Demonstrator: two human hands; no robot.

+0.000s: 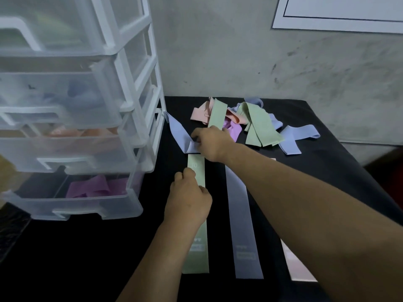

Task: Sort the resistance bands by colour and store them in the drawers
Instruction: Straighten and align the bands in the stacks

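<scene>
Head view: the left hand point(188, 199), fingers curled, pinches a flat pale-green resistance band point(197, 253) lying lengthwise on the black table point(327, 171). The right hand point(210, 142) pinches a twisted blue band point(180, 134) beside the translucent drawers point(74, 136).

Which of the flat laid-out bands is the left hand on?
The green flat band, leftmost of the three strips; the left hand rests on it. The blue flat band beside it lies untouched.

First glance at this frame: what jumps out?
The pastel heap of resistance bands at the table's far side, then the translucent drawer tower at left. Centre: the right hand pinches a blue band; the left hand rests on a flattened green band.
</scene>
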